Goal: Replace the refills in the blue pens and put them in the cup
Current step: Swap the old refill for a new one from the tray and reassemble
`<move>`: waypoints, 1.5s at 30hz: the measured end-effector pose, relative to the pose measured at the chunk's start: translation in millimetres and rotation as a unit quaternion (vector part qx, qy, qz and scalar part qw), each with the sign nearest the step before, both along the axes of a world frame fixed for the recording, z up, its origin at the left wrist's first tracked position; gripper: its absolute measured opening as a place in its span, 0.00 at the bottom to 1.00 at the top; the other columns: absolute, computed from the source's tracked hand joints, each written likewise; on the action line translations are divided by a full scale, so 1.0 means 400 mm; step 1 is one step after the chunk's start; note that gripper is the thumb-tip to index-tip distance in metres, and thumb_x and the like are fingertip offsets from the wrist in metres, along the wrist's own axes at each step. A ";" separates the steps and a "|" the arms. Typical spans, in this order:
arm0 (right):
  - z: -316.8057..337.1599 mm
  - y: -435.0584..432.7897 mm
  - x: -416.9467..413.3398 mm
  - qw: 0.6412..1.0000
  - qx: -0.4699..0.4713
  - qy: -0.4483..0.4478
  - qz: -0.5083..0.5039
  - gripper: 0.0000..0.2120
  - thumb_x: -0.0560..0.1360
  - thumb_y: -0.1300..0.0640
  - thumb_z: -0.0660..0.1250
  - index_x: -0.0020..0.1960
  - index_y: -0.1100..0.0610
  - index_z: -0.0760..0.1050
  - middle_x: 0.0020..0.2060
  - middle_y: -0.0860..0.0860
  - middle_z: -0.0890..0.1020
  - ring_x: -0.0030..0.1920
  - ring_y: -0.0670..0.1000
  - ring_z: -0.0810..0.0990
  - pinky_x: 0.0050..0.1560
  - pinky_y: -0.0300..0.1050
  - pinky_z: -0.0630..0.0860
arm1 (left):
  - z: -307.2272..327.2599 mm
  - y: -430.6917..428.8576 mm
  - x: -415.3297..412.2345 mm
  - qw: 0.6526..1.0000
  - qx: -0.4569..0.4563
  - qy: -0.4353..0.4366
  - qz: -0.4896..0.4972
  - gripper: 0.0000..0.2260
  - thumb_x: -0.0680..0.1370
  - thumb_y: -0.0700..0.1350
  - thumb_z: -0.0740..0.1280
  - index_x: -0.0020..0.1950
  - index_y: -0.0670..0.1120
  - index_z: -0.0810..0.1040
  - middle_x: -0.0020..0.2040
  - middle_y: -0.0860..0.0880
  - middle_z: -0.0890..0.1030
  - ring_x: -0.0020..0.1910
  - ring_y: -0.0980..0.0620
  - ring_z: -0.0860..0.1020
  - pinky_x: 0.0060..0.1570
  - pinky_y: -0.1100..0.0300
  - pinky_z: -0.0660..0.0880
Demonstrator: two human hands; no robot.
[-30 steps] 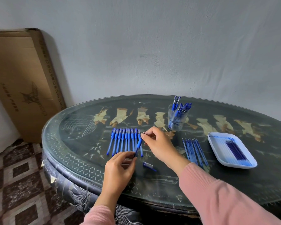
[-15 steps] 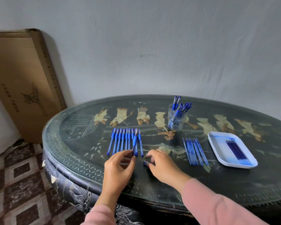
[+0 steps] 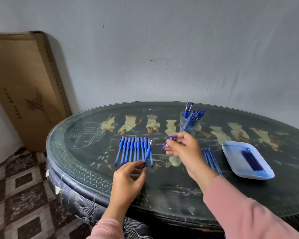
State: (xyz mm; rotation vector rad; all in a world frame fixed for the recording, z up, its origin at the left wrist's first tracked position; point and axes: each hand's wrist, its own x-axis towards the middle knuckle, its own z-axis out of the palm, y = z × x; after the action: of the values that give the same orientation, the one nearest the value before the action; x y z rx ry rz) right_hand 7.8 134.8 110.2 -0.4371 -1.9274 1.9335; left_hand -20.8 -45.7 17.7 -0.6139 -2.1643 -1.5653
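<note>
My left hand [image 3: 128, 180] pinches the lower end of an uncapped blue pen [image 3: 148, 152], whose tip points up and away. My right hand [image 3: 185, 149] is raised to the right of it and pinches a blue pen cap [image 3: 168, 141]. Several capped blue pens [image 3: 133, 150] lie side by side on the table behind my left hand. A clear cup [image 3: 189, 124] holding several blue pens stands at the back. Loose refills [image 3: 211, 159] lie to the right of my right hand, partly hidden by the wrist.
A white tray [image 3: 231, 152] with dark blue refills [image 3: 251, 160] sits at the right on the dark round glass-topped table [image 3: 86, 152]. A large cardboard box [image 3: 24, 87] leans on the wall at the left. Patterned floor tiles lie below the table's left edge.
My right hand went down to the table in front of the pens, picked up the blue cap lying there and lifted it. My left hand kept the uncapped pen.
</note>
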 end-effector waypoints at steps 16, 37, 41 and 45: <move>0.031 -0.038 -0.038 0.992 0.115 0.022 0.039 0.04 0.76 0.63 0.70 0.48 0.56 0.77 0.46 0.52 0.80 0.41 0.51 0.86 0.40 0.51 0.84 | 0.002 0.002 0.002 1.000 -0.009 0.022 -0.016 0.12 0.70 0.34 0.76 0.50 0.47 0.85 0.43 0.55 0.84 0.37 0.60 0.82 0.40 0.70 0.78; -0.014 -0.031 -0.038 0.984 0.166 -0.007 0.067 0.07 0.77 0.63 0.69 0.45 0.54 0.74 0.47 0.52 0.80 0.44 0.49 0.85 0.42 0.49 0.84 | -0.020 0.000 -0.010 0.996 -0.063 0.068 -0.016 0.11 0.71 0.37 0.76 0.52 0.45 0.85 0.46 0.56 0.83 0.40 0.63 0.81 0.42 0.68 0.79; -0.033 -0.052 -0.028 0.984 0.158 0.004 0.082 0.12 0.76 0.63 0.70 0.52 0.49 0.72 0.48 0.52 0.79 0.45 0.49 0.85 0.41 0.49 0.84 | -0.020 0.004 -0.013 0.997 -0.048 0.058 -0.026 0.11 0.71 0.37 0.76 0.52 0.46 0.85 0.46 0.57 0.83 0.41 0.62 0.81 0.42 0.67 0.79; -0.020 -0.038 -0.013 0.985 0.167 0.025 0.039 0.14 0.76 0.65 0.70 0.54 0.51 0.71 0.45 0.53 0.79 0.42 0.47 0.85 0.40 0.48 0.84 | -0.009 0.004 -0.012 0.998 -0.046 0.024 -0.031 0.05 0.75 0.45 0.73 0.49 0.48 0.84 0.45 0.60 0.82 0.46 0.63 0.81 0.48 0.68 0.77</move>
State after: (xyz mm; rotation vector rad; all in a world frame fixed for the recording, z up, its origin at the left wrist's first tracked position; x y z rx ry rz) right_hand 2.4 119.5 102.2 -0.2165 -2.2086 1.6033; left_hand -25.7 -44.0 14.2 -0.7472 -2.2109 -1.4717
